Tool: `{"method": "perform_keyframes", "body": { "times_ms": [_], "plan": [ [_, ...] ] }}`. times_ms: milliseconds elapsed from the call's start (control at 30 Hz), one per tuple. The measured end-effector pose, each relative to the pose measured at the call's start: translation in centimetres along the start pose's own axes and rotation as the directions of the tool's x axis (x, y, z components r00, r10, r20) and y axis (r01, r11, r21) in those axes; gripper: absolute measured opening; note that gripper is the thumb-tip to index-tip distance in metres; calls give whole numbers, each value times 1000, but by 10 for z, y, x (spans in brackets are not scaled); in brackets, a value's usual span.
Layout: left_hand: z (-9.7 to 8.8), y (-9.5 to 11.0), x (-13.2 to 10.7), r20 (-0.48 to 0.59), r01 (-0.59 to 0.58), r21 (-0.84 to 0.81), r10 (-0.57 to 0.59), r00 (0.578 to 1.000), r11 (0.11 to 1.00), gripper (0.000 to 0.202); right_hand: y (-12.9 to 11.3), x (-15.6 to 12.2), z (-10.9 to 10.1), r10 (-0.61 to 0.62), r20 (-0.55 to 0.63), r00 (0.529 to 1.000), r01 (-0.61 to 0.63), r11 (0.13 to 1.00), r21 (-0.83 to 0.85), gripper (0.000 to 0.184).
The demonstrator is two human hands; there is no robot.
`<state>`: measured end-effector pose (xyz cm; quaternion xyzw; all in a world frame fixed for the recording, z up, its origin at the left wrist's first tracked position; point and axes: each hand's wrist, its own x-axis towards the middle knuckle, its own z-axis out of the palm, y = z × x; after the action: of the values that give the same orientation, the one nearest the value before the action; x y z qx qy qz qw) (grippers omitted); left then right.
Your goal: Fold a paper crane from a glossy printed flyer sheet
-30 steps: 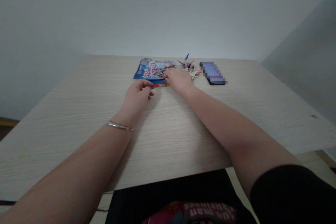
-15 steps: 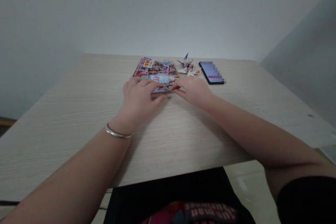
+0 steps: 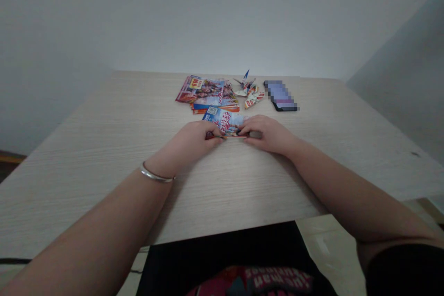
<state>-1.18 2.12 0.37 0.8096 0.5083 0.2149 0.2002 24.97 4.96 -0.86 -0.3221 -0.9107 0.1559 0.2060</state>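
Note:
A printed leaflet (image 3: 225,119), blue with red lettering and a QR code, lies in front of the stack on the table. My left hand (image 3: 196,141) pinches its near left edge between thumb and fingers. At the near right edge, my right hand (image 3: 267,134) grips the same sheet, thumb below and fingers on top. Just behind it sits a stack of colourful leaflets (image 3: 204,91), with orange and blue edges showing. A silver bangle (image 3: 157,176) circles my left wrist.
Folded paper cranes (image 3: 248,90) made from printed paper stand right of the stack. Farther right lies a phone (image 3: 280,95) with its screen lit and blurred. The pale wooden table (image 3: 104,134) meets a wall at the back.
Both hands have drawn the leaflet off the stack, toward me and slightly right. My left hand has closed on its edge. A crane beside the stack has shifted a little.

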Motion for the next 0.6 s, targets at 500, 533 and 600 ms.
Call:
{"method": "perform_keyframes", "body": {
  "times_ms": [500,533,600],
  "plan": [
    [-2,-2,4,-87,120,101,-112,990,988,52,-16,-6,-9,211,30,977,-208,975,-76,21],
    [0,-3,4,-79,104,74,-99,992,992,50,-16,-5,-9,216,28,976,-213,975,-64,21],
    [2,-4,5,-90,91,1,-90,992,996,45,-16,-5,-9,223,29,974,-222,974,-35,21]
  ]
}}
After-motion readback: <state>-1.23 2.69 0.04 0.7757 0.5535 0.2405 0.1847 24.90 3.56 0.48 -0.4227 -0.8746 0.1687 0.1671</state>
